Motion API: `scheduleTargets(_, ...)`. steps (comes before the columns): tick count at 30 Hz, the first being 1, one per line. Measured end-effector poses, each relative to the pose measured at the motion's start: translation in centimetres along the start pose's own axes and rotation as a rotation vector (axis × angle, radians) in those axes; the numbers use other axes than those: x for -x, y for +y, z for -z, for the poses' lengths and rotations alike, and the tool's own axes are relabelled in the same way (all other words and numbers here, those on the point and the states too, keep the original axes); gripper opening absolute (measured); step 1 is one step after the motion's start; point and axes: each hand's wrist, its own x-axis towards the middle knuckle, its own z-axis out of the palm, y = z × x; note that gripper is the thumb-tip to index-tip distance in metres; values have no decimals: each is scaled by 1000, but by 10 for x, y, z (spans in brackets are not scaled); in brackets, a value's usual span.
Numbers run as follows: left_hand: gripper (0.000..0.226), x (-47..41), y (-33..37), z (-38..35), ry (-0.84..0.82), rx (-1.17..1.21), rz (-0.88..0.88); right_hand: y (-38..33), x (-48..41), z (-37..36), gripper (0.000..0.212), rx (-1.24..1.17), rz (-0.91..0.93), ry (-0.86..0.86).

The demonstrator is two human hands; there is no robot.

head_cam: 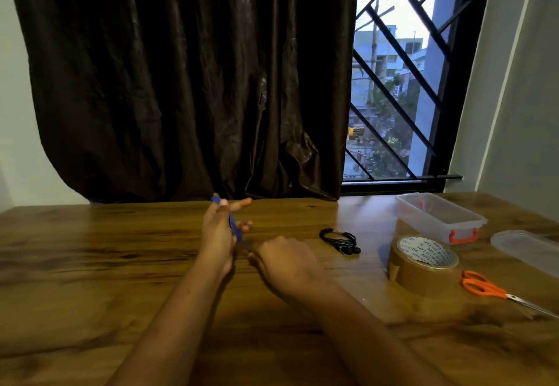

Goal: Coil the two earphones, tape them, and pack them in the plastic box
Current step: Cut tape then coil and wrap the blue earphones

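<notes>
My left hand [218, 231] is raised over the middle of the wooden table, its fingers spread, with a blue earphone cable [233, 222] wrapped across them. My right hand [281, 261] sits just to its right, fingers curled near the cable's lower end; what it pinches is hidden. A black earphone [338, 240] lies coiled on the table to the right. The clear plastic box [438, 216] with an orange clasp stands open at the far right, and its lid [527, 249] lies beside it.
A roll of brown tape [423, 267] stands in front of the box. Orange-handled scissors [490, 289] lie at the right edge. A dark curtain [181, 83] and a barred window [399, 83] are behind the table [90, 264].
</notes>
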Motion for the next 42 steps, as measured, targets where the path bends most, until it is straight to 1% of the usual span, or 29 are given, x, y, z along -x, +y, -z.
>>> scheduleTargets(1, 37, 1, -2, 1, -15, -87, -23, 0, 1, 2, 16, 48, 43, 28)
scheduleTargets(3, 21, 3, -3, 0, -62, -209, -55, 3, 1, 7, 14, 129, 128, 111)
scheduleTargets(5, 20, 6, -4, -2, -109, -297, -9, 9, -1, 11, 18, 128, 182, 200)
scheduleTargets(7, 20, 7, -8, -3, -239, -353, 89, 15, 0, 17, 19, 68, 236, 259)
scheduleTargets(9, 22, 12, -10, -5, -376, -309, 217, 21, 2, 23, 22, 35, 272, 286)
scheduleTargets(11, 26, 16, -7, -6, -406, -262, 311, 28, 3, 26, 20, -7, 277, 312)
scheduleTargets(14, 28, 17, -1, -2, -476, -213, 367, 33, 2, 27, 16, -71, 290, 320)
scheduleTargets(18, 36, 14, 0, 0, -592, -105, 473, 34, 2, 26, 12, -84, 276, 318)
scheduleTargets(19, 37, 13, 1, 0, -615, -83, 500, 34, 2, 26, 14, -91, 267, 313)
scheduleTargets(20, 37, 12, 1, 0, -633, -64, 524, 34, 3, 27, 21, -92, 260, 312)
scheduleTargets(22, 40, 9, 2, 3, -653, -43, 566, 33, 3, 27, 30, -98, 251, 308)
scheduleTargets(24, 50, 7, 0, 5, -653, -23, 603, 32, 3, 25, 25, -99, 244, 303)
scheduleTargets(26, 54, 8, 1, 6, -645, 1, 622, 32, 1, 23, 20, -74, 231, 304)
scheduleTargets(28, 56, 10, 1, 5, -649, 22, 636, 34, 2, 23, 22, -82, 218, 336)
scheduleTargets(30, 58, 12, -1, 4, -666, 36, 638, 37, 4, 24, 30, -125, 205, 370)
scheduleTargets(33, 44, 12, -4, 3, -674, 59, 618, 41, 4, 20, 35, -159, 144, 395)
scheduleTargets(36, 38, 11, -6, 2, -679, 116, 617, 42, 2, 16, 35, -166, 86, 428)
scheduleTargets(39, 20, 13, -7, 1, -706, 101, 589, 45, 2, 14, 39, -210, 69, 393)
scheduleTargets(40, 17, 15, -7, 0, -707, 78, 580, 45, 2, 13, 38, -211, 67, 376)
scheduleTargets(42, 19, 16, -7, -1, -704, 52, 575, 44, 2, 12, 34, -225, 71, 363)
